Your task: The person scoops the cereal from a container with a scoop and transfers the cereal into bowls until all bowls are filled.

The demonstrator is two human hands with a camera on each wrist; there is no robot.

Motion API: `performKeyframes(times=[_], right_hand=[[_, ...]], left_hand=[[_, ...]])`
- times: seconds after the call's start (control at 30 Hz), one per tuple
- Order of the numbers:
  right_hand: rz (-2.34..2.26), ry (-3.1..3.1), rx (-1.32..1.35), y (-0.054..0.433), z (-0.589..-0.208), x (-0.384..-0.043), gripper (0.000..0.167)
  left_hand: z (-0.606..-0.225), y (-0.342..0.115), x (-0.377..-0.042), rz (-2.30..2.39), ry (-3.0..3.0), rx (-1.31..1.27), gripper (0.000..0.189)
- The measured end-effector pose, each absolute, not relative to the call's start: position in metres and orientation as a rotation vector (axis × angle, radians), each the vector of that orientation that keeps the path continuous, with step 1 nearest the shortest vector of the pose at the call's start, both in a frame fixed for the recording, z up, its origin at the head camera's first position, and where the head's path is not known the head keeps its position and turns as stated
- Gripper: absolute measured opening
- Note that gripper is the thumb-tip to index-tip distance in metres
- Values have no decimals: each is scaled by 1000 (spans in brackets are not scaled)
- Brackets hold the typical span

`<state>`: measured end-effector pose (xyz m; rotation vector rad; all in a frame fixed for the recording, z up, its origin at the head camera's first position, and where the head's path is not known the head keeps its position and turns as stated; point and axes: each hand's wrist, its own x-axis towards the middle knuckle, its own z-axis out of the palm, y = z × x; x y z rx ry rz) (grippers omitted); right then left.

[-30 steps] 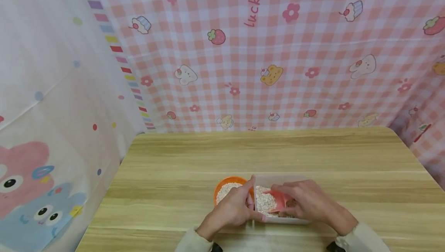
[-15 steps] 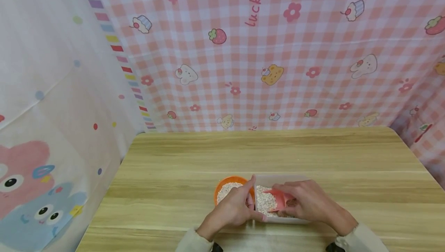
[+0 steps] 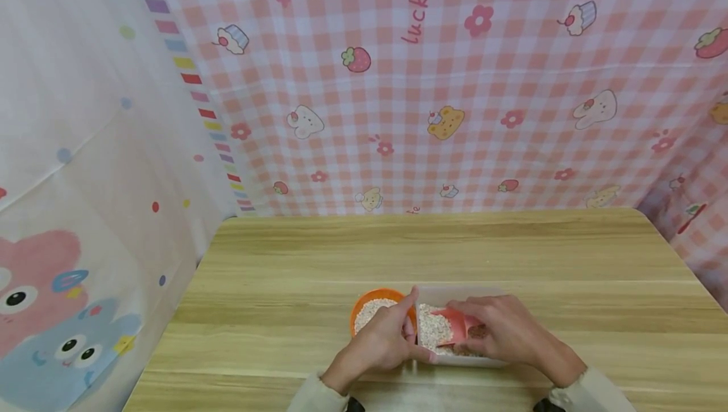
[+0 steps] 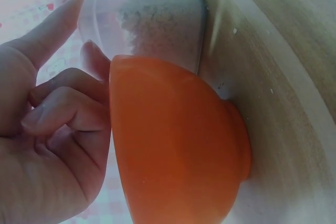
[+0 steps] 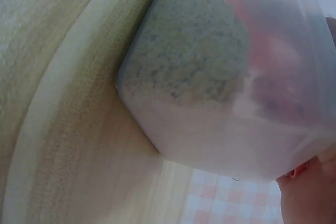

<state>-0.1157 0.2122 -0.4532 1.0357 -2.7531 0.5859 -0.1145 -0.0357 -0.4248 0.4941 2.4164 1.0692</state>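
Observation:
A translucent plastic box (image 3: 466,292) stands on the table, holding pale oat flakes (image 3: 432,330) and something brown at its right part. My left hand (image 3: 382,338) grips the box's left end, thumb at the near corner and index finger at the far one. Its other fingers are curled beside the rim of an orange bowl (image 4: 173,140), which contains more oat flakes (image 3: 370,314). Inside the box, my right hand (image 3: 506,330) holds a pinkish-red scoop (image 3: 452,325), its mouth toward the flakes on the left. The scoop's handle is hidden by the fingers.
The wooden table (image 3: 284,260) reaches back to a pink checked cloth (image 3: 352,96). A white patterned cloth (image 3: 102,165) hangs on the left. Several small pale flakes (image 4: 234,31) lie on the table beside the bowl.
Both hands keep nearly the same places. The right hand and the scoop have shifted very slightly inside the box; the bowl and the box stand where they were.

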Motion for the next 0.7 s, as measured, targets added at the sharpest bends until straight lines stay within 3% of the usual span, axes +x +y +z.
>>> performKeyframes(times=[0.7], right_hand=[[618, -2711, 978, 221, -441, -115, 59]], left_hand=[[-429, -41, -115, 1164, 2425, 553, 114]])
